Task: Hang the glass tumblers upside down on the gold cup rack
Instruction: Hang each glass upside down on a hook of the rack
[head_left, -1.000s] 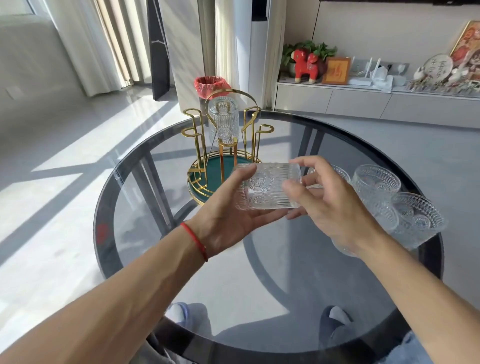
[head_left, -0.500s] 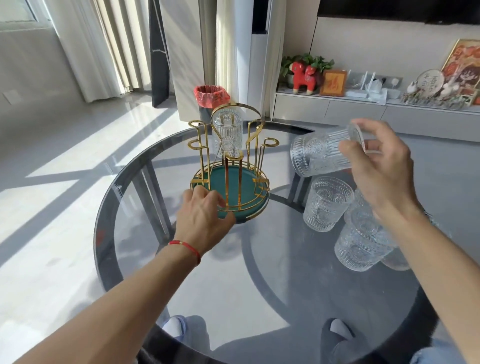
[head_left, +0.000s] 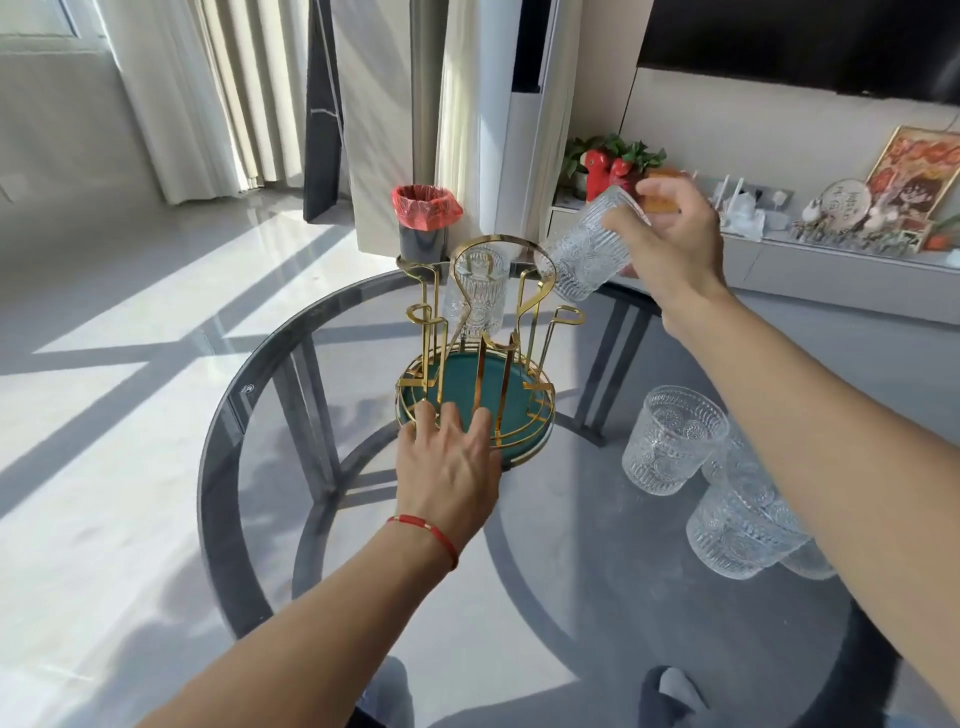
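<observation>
The gold cup rack (head_left: 522, 301) with a green round tray stands on the far middle of the glass table (head_left: 545, 561). One ribbed glass tumbler (head_left: 475, 299) hangs upside down on a far peg. My right hand (head_left: 672, 249) grips another tumbler (head_left: 584, 254), tilted with its mouth pointing down-left, close above the rack's right pegs. My left hand (head_left: 449, 462) rests with spread fingers on the near rim of the rack's tray. Three more tumblers stand at the right: one upright (head_left: 670, 439), two (head_left: 743, 530) partly behind my right forearm.
A bin with a red liner (head_left: 423, 218) stands on the floor beyond the table. A low cabinet with a red figurine (head_left: 605, 171), a plant and ornaments runs along the far right wall. My feet show through the table glass.
My right hand carried the tumbler up and left toward the rack and tipped its mouth downward. My left hand let go of the glass earlier and settled on the rack's rim.
</observation>
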